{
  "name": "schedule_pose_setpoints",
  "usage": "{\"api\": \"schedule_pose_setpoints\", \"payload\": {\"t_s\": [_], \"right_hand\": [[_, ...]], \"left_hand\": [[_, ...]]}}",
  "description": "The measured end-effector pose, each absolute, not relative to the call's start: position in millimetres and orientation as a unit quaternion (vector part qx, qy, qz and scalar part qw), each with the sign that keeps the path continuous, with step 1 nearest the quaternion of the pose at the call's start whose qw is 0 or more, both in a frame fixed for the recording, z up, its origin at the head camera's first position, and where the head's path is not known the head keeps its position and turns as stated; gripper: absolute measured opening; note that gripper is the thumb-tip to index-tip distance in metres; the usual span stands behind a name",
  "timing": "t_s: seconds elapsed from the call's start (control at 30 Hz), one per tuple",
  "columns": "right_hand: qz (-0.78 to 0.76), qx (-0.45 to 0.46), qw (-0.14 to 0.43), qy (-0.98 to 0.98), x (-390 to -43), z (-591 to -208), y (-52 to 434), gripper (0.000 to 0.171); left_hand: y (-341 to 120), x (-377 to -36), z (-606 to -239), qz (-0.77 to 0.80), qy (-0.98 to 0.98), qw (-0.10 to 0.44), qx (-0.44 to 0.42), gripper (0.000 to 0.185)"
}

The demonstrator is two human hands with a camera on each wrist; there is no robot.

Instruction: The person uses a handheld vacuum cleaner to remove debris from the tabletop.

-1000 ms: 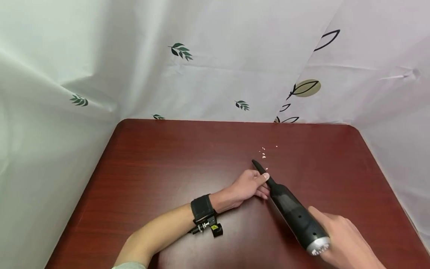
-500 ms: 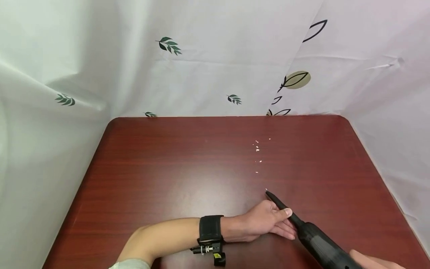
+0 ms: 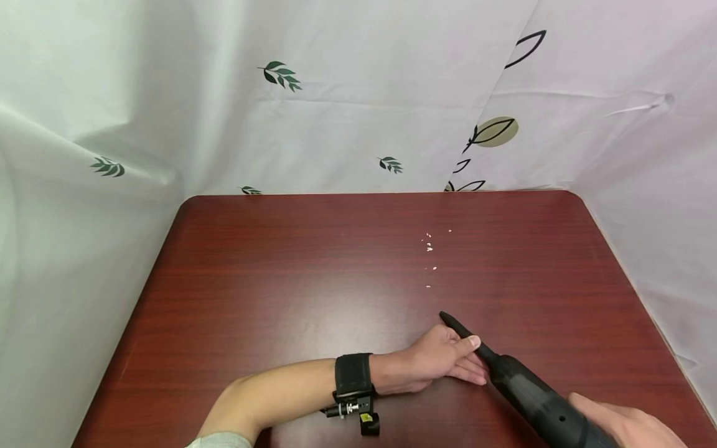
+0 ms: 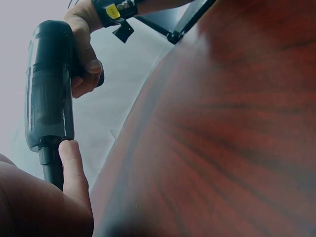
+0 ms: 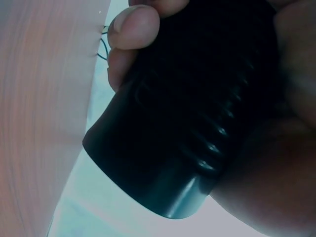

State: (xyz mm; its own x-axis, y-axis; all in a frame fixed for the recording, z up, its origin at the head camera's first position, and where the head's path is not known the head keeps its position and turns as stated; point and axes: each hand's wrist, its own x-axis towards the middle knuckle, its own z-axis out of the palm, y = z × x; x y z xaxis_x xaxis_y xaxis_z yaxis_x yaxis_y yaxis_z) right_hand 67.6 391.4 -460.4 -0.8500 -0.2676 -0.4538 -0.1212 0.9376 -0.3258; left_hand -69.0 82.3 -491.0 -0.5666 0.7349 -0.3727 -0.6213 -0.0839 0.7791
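A black handheld vacuum cleaner (image 3: 538, 398) slants across the right front of the table in the head view. Its narrow nozzle (image 3: 455, 325) points away from me, to the left. My left hand (image 3: 439, 358) holds that nozzle, thumb on top and the other fingers below. My right hand (image 3: 627, 426) grips the handle, partly cut off by the frame edge. In the right wrist view, fingers curl round the ribbed black handle (image 5: 173, 128). White crumbs (image 3: 429, 249) lie scattered beyond the nozzle tip, apart from it.
The reddish-brown wooden table (image 3: 252, 267) has rounded far corners. A white curtain (image 3: 336, 124) with leaf prints hangs behind and along both sides. The left wrist wears a black strap (image 3: 353, 374) with a small camera mount.
Both hands and the vacuum cleaner have come nearer to me and to the right, then slightly forward again. A white crumb seen at the nozzle tip half a second ago no longer shows.
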Motion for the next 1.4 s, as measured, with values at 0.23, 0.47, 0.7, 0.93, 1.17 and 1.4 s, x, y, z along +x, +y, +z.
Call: {"api": "schedule_pose_setpoints", "payload": {"t_s": [0.23,0.47,0.7,0.93,1.17,1.4], "right_hand": [[-0.130,-0.089,0.220,0.963,49,-447,377,0.076],[-0.142,-0.088,0.236,0.957,30,-437,369,0.088],[-0.155,-0.142,0.128,0.969,18,-422,351,0.051],[-0.181,-0.147,0.142,0.962,4,-408,339,0.034],[-0.187,-0.151,0.079,0.967,0,-406,334,0.040],[-0.194,-0.192,0.027,0.962,-7,-408,338,0.059]], "left_hand": [[82,-82,-492,0.742,0.502,0.441,0.046,0.026],[80,-92,-491,0.745,0.516,0.420,0.044,0.026],[81,-100,-488,0.757,0.529,0.384,0.011,0.022],[83,-110,-485,0.761,0.531,0.372,-0.004,0.024],[91,-117,-487,0.773,0.525,0.356,-0.013,0.025],[96,-123,-488,0.778,0.524,0.347,-0.021,0.025]]}}
